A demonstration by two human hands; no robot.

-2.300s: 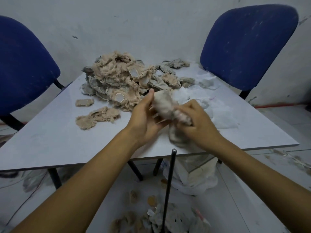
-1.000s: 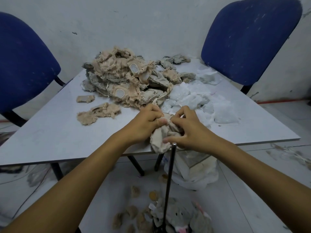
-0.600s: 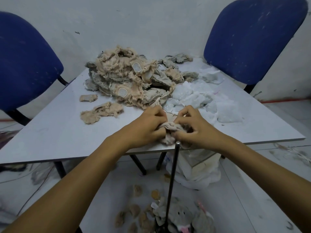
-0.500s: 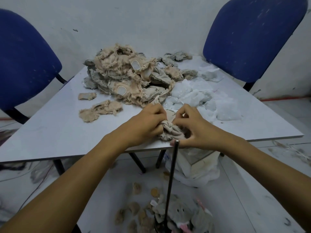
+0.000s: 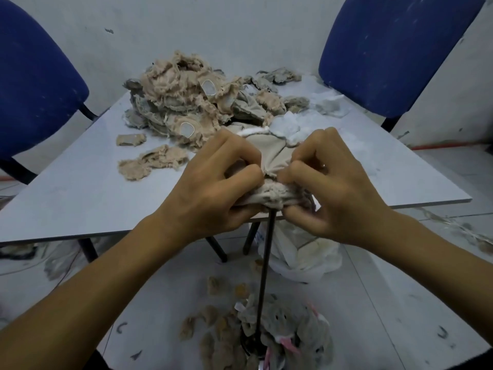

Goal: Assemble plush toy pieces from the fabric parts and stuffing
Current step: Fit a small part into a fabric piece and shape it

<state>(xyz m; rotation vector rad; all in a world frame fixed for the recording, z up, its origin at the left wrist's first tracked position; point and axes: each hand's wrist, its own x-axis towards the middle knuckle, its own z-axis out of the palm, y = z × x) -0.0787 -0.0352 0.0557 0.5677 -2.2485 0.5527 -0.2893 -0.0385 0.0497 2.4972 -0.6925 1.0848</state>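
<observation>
Both hands were clamped on 1 beige fabric toy piece [image 5: 269,161] above the near edge of the worktop [image 5: 80,193]. The left hand [image 5: 213,188] had its fingers curled over the piece's left side, thumb underneath; the right hand [image 5: 328,188] pinched the right side with bent fingers, so each grip was closed on the cloth. The piece sat bunched on top of an upright black rod [image 5: 264,265] that rose from the floor between the person's arms. That placement looked deliberate: the rod probably served as a post for turning the sewn shell right side out, with both hands dragging the fabric down around its tip. The smooth backing faced up while fuzzy pile showed at the rolled lower edge, which fits a shell partly turned.

Beyond the hands, a heap of unturned fabric parts [image 5: 192,102] lay at the far side of the worktop, with white stuffing [image 5: 288,126] just to its right, near the hands. 2 loose scraps [image 5: 152,161] lay to the left. On the floor around the rod's base lay a cluster of plush pieces [image 5: 282,324].

Compared with 0.5 s earlier, the hands had spread the fabric wider over the rod's tip, exposing more of the backing. 2.3 s earlier the piece was held above the worktop, off the rod.
</observation>
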